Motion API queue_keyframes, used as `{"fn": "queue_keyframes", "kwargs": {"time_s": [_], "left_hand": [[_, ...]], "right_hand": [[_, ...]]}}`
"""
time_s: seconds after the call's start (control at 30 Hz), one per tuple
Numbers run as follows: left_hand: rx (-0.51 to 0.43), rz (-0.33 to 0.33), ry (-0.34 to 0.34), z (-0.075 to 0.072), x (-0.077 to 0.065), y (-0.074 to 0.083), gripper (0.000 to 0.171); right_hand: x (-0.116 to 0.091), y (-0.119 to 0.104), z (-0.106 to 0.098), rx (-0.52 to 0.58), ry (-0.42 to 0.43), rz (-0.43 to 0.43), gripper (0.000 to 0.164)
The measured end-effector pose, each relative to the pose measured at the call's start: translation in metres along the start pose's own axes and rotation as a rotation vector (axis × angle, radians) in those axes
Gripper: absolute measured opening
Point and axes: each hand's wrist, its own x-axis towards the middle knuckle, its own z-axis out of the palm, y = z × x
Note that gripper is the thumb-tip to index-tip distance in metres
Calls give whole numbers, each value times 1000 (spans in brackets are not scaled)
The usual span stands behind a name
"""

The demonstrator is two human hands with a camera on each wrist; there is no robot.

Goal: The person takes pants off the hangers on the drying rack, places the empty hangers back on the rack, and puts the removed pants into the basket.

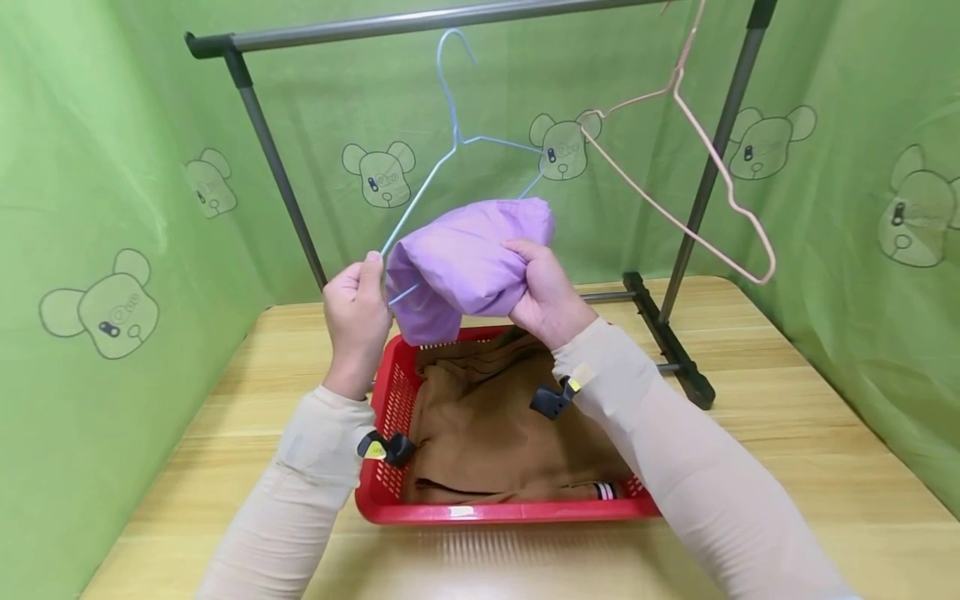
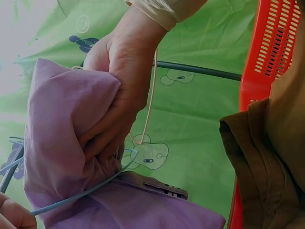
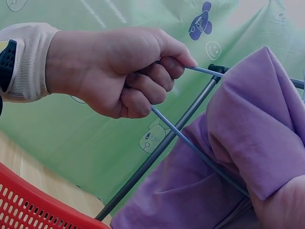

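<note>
Purple cloth (image 1: pixel 468 258) in right fingers (image 2: pixel 107 128), left fingers (image 3: pixel 151 86) curled round hanger (image 1: pixel 455 133)

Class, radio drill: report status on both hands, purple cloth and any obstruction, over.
Left hand gripping blue hanger. Right hand holding purple cloth, which passes through the hanger. Nothing visibly in the way; red basket sits below.

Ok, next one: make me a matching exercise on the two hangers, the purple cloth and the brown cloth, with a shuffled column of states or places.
1. blue hanger
2. pink hanger
3. purple cloth
4. brown cloth

A. lying in the red basket
B. gripped by the left hand
C. bare wire, clear of both hands
D. held by the right hand

Pairs: 1-B, 2-C, 3-D, 4-A
</note>
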Motion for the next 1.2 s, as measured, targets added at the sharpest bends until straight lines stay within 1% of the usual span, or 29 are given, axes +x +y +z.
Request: {"fn": "queue_keyframes", "kwargs": {"time_s": [0.2, 0.47, 0.63, 0.8, 1.07, 1.2], "left_hand": [[-12, 9, 11, 0, 1, -2, 48], [75, 60, 34, 1, 1, -7, 48], [101, 60, 36, 1, 1, -8, 48], [91, 62, 43, 1, 2, -7, 49], [94, 59, 31, 1, 4, -5, 49], [106, 52, 35, 0, 4, -4, 48]], "right_hand": [[-2, -2, 2, -5, -3, -1, 16], [-2, -3, 2, 18, -35, -11, 19], [-2, -4, 1, 24, -43, -12, 20], [-2, -4, 2, 35, -64, -12, 20], [-4, -5, 6, -19, -91, -35, 14], [-4, -6, 7, -9, -87, -43, 15]]}}
